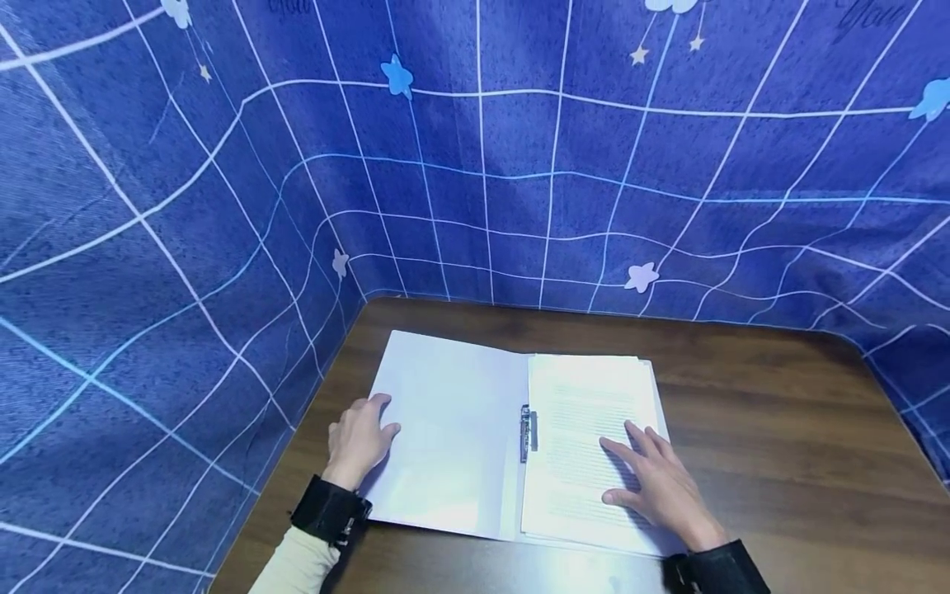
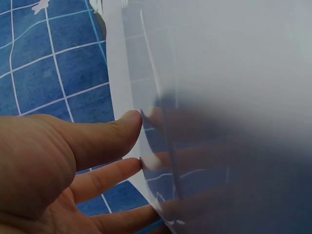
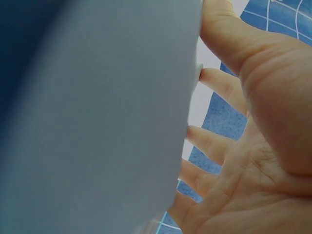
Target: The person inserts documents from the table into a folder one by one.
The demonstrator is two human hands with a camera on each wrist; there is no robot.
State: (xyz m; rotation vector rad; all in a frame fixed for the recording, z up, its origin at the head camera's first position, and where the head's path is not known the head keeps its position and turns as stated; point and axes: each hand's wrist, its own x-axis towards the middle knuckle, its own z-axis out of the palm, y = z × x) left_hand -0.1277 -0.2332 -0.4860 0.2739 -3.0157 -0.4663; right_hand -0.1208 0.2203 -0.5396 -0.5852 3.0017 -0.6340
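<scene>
A white file folder (image 1: 445,437) lies spread open on the table, with a metal clip (image 1: 525,433) near its spine. On its right half is a stack of printed papers (image 1: 571,396). My left hand (image 1: 359,441) rests at the left edge of the cover. In the left wrist view, the thumb and fingertips of the left hand (image 2: 92,156) touch the glossy cover (image 2: 234,73), which mirrors them. My right hand (image 1: 656,478) lies over the papers with fingers spread. In the right wrist view, the fingertips of the right hand (image 3: 243,141) touch the paper surface (image 3: 107,122).
The brown wooden table (image 1: 779,429) extends to the right of the folder. A blue curtain (image 1: 519,181) with white lines and stars hangs along the table's back and left sides. Black bands (image 1: 326,511) circle both wrists.
</scene>
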